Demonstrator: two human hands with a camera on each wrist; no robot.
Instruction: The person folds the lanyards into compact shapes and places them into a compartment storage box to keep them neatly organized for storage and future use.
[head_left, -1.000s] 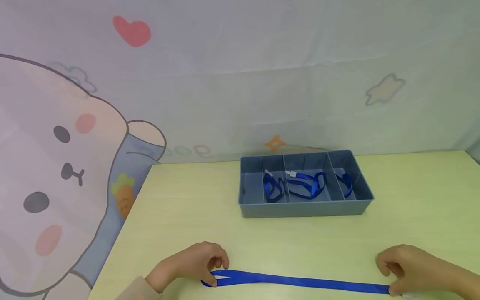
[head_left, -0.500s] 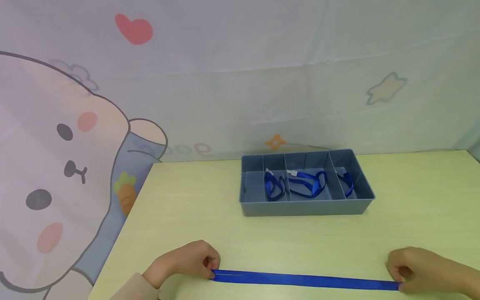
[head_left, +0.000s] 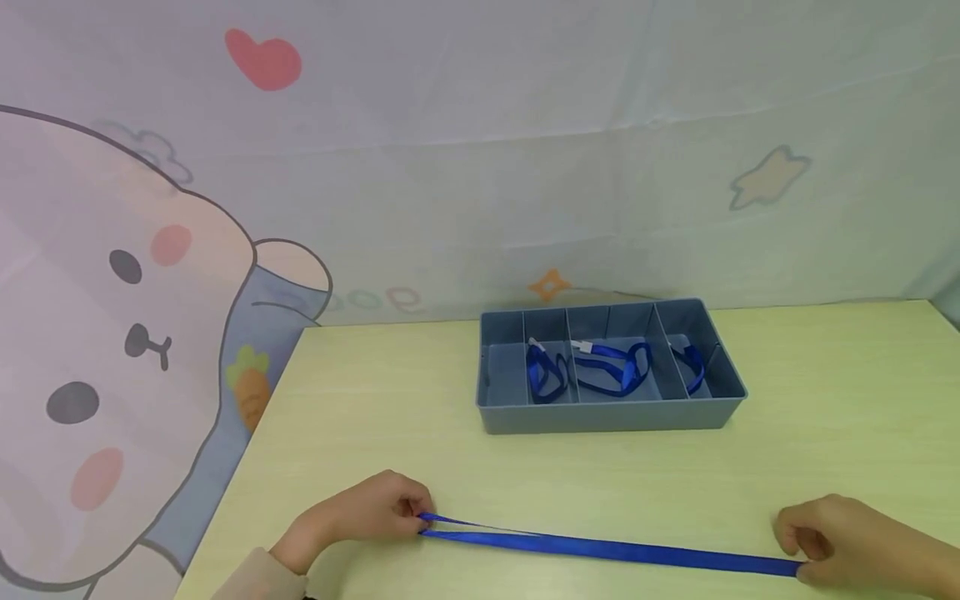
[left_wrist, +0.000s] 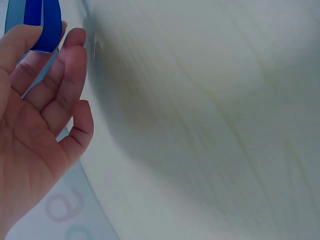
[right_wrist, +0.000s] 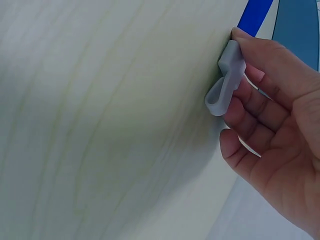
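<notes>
A blue lanyard stretches between my two hands near the front of the table. My left hand pinches its looped end; in the left wrist view the blue loop sits between thumb and forefinger while the other fingers bend loosely. At the other end, my right hand pinches the strap beside its fitting. That fitting is a pale plastic hook clip, seen in the right wrist view under the thumb and fingers. The head view hides the clip behind the right hand.
Behind the lanyard stands a grey-blue divided box on the pale yellow table. Several of its compartments hold coiled blue lanyards; the leftmost compartment shows a bare floor. A printed cloth hangs at the table's back edge.
The right hand has moved slightly right and the left hand slightly left and up, drawing the lanyard straighter. Its left loop narrowed, then spread apart again at the left fingers.
</notes>
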